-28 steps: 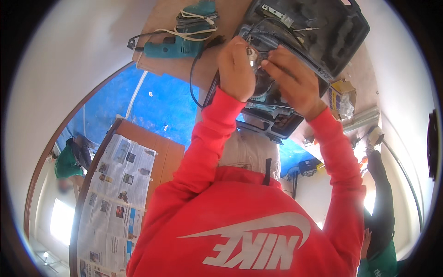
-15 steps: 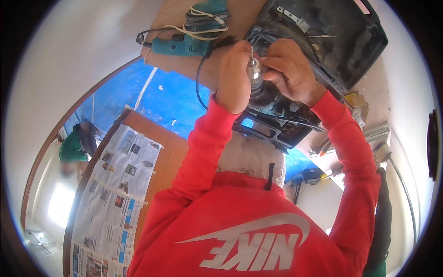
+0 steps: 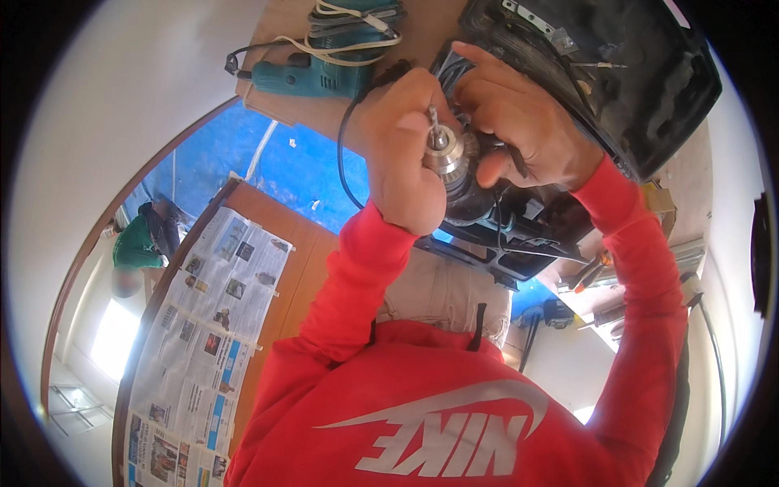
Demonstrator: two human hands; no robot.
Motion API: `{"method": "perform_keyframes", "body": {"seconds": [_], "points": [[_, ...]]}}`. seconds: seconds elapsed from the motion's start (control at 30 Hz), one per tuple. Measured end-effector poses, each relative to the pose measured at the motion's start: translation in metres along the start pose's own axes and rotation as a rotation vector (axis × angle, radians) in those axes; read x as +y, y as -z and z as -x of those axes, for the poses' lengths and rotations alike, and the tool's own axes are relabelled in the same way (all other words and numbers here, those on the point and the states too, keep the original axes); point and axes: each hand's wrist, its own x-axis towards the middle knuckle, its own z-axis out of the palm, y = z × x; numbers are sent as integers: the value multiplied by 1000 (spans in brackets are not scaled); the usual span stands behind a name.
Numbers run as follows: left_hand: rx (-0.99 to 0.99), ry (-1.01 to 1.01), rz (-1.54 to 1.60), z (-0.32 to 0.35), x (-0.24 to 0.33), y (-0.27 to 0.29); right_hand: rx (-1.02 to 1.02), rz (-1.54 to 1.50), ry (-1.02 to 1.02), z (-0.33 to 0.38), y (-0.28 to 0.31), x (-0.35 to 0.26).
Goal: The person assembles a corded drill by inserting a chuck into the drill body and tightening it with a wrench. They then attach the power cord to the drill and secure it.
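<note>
A power drill [image 3: 466,199] points up toward me, with a metal drill bit [image 3: 433,120] standing in its toothed silver chuck [image 3: 447,154]. My left hand [image 3: 399,150] is closed against the chuck's left side, the bit beside its thumb; its fingertips are hidden. On the other side, my right hand [image 3: 531,122] is closed on a dark chuck key [image 3: 517,160], whose bar shows between the fingers. The key's tip beside the chuck is hidden. The index finger of that hand points out to the upper left.
Beneath the drill lies an open black tool case [image 3: 617,89], its lid holding a drill bit and metal bracket. A teal drill [image 3: 312,77] with wrapped cord rests at upper left. Newspaper covers an orange-brown board [image 3: 276,219]. Blue sheeting [image 3: 300,158] lies beyond; a person [image 3: 138,239] is far left.
Both hands and the drill appear larger and a little lower. My right hand has turned, its index finger now extended and the chuck key's bar showing.
</note>
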Motion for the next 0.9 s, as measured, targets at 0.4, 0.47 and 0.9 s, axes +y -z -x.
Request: {"method": "perform_keyframes", "body": {"seconds": [0.4,0.47,0.9], "points": [[2,-66,110,-10,2,-14,244,22,22,-4,-12,-1],[23,-106,93,-14,1,-16,320,36,-50,-2,-18,-2],[26,-124,-149,-21,9,-22,478,-84,-697,-6,-31,-51]]}}
